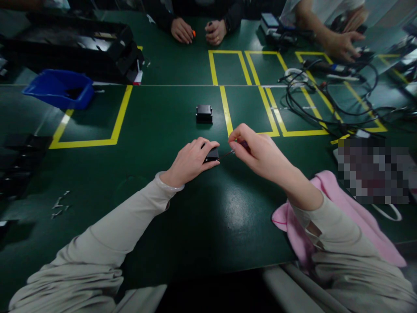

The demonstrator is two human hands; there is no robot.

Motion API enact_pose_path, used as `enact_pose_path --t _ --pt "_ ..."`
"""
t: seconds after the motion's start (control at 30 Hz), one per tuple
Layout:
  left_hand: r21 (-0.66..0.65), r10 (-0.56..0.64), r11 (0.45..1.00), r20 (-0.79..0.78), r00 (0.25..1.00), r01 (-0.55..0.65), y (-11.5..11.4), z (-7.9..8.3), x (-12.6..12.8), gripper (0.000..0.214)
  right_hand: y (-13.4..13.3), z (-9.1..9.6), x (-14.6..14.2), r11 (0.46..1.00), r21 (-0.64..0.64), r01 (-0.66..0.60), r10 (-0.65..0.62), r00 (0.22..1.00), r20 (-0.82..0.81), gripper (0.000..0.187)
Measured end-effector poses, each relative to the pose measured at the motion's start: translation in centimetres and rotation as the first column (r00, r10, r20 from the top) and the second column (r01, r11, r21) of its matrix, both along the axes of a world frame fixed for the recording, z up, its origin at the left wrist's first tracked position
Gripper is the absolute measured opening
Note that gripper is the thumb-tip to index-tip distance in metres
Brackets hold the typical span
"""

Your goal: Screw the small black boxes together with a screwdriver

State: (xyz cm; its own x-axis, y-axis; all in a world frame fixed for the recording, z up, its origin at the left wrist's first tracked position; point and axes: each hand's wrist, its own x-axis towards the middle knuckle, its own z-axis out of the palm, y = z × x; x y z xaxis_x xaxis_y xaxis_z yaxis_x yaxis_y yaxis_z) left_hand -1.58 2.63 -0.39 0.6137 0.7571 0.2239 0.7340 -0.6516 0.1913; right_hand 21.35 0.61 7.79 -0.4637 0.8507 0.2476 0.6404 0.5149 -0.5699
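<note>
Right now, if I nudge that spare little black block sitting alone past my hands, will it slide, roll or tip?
The spare black block looks boxy and squat, resting flat, so it should probably slide, not roll or tip. The green table looks glossy, so likely little grip. It seems small and rigid, probably light.

Two small black blocks sit on the green counter [182, 226]: one block [213, 154] under the left hand [190, 161] at the centre, the second block [204, 114] lying free just toward 12 o'clock. One thin tool [228, 153] is in the right hand [260, 152]. One blue bin [58, 89] stands at 10 o'clock, one large black case [78, 48] beyond it. One pink cloth [339, 204] lies at 4 o'clock. Four other hands show along the far edge: a pair [197, 31] at 12 o'clock, two more [345, 37] at 1 o'clock. The cables [325, 95] at 2 o'clock are too tangled to count.
</note>
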Motion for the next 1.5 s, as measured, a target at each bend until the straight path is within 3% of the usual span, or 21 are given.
enact_pose_path --t 0.33,0.57,0.8,0.9,1.03,1.2,1.5 --pt "-0.019 -0.009 1.0 0.03 1.0 0.009 -0.1 0.1 0.0 0.05 0.1 0.3 0.3 1.0 -0.01 -0.027 0.027 1.0 0.013 0.007" --pt "-0.011 -0.003 1.0 0.013 1.0 0.003 -0.1 0.1 0.0 0.052 0.2 0.4 0.3 0.999 -0.019 0.026 -0.024 0.997 0.075 0.015" --pt "-0.023 -0.014 1.0 0.029 0.999 0.015 -0.1 0.4 0.0 0.049 0.4 0.4 0.1 0.999 0.013 0.044 -0.044 0.999 -0.006 0.007" --pt "-0.021 -0.021 1.0 0.035 0.999 0.022 -0.1 0.4 0.0 0.048 0.6 0.2 0.1 0.997 -0.003 0.072 -0.072 0.997 -0.012 0.015" --pt "-0.034 -0.016 0.999 -0.008 1.0 0.016 -0.3 1.0 0.0 0.049 0.5 -1.5 0.9 0.993 -0.068 0.095 -0.106 0.977 -0.183 0.016" --pt "-0.052 -0.042 0.998 -0.062 0.997 0.038 -0.7 2.0 -0.2 0.049 -0.4 -4.6 1.9 0.969 -0.21 0.13 -0.211 0.877 -0.431 0.016" --pt "-0.071 -0.053 0.996 -0.025 0.998 0.051 -0.8 2.3 -0.3 0.048 -0.8 -5.9 2.0 0.96 -0.238 0.144 -0.252 0.815 -0.522 0.019"
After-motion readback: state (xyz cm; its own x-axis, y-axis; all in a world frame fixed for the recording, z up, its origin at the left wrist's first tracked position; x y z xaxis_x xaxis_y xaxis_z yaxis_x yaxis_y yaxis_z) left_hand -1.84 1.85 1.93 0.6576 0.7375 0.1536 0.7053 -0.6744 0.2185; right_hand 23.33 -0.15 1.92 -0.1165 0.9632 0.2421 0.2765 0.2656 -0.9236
